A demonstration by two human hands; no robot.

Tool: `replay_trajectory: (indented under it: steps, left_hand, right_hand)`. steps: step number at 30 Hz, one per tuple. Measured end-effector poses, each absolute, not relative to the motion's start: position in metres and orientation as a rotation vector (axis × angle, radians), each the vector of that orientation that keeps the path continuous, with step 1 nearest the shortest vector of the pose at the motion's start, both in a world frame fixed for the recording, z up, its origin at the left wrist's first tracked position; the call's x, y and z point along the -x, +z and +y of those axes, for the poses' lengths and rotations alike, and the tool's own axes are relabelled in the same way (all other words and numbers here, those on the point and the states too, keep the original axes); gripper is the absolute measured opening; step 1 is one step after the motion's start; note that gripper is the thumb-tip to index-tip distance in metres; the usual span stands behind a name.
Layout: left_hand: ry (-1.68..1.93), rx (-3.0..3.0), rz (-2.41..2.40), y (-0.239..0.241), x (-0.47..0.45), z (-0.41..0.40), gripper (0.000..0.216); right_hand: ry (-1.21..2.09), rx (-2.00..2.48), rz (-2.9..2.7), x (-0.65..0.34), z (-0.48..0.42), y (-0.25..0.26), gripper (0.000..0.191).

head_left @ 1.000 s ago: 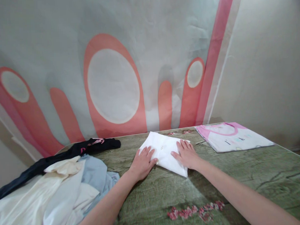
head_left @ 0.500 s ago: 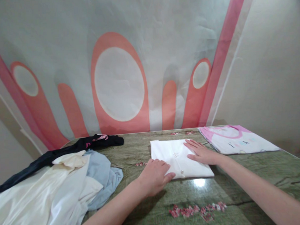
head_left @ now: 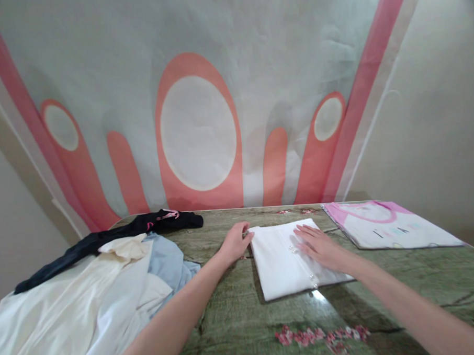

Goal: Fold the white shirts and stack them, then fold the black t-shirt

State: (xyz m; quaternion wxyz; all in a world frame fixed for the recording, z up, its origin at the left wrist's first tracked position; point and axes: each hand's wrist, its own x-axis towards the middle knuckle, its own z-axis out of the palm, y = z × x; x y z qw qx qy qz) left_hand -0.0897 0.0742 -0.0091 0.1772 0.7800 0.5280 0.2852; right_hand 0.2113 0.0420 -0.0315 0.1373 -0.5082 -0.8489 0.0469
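Observation:
A folded white shirt point(head_left: 280, 270) with pearl-like buttons down its front lies on the table, turned slightly askew. At its far left corner is my left hand point(head_left: 236, 242), fingers curled and thumb against the edge, pinching the cloth. My right hand point(head_left: 322, 248) rests flat on the shirt's right half, fingers stretched out over the cloth near the buttons. Part of the right side is hidden under that hand and forearm.
Loose clothes are heaped at the left: a cream satin piece point(head_left: 65, 289), a light blue one point(head_left: 165, 259) and a black one point(head_left: 102, 241). A folded pink-and-white shirt point(head_left: 404, 230) lies at the right. The green table point(head_left: 235, 324) has printed flowers and meets a wall behind.
My left hand has moved from the shirt's near left side to its far left corner. The shirt has turned a little, its near left corner now closer to me. My right hand stays on it.

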Motion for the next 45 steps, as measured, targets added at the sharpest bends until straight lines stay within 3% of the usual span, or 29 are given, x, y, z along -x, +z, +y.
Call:
replay_trajectory:
  steps: [12, 20, 33, 45]
  left_hand:
    - [0.773, -2.226, 1.546, -0.024, 0.08, 0.088, 0.029]
    - [0.832, -2.297, 1.538, -0.028, 0.079, 0.09, 0.014]
    - [0.793, -2.379, 1.545, -0.036, 0.08, 0.102, 0.019]
    - [0.69, -2.372, 1.7, -0.035, 0.078, 0.177, 0.02]
  right_hand:
    - [0.2, 1.386, -2.272, -0.212, 0.061, -0.046, 0.044]
    - [0.254, 1.635, -1.907, -0.243, 0.108, -0.052, 0.047]
    - [0.338, 1.683, -1.864, -0.25, 0.122, -0.067, 0.045]
    - [0.329, 1.711, -1.831, -0.248, 0.157, -0.055, 0.025]
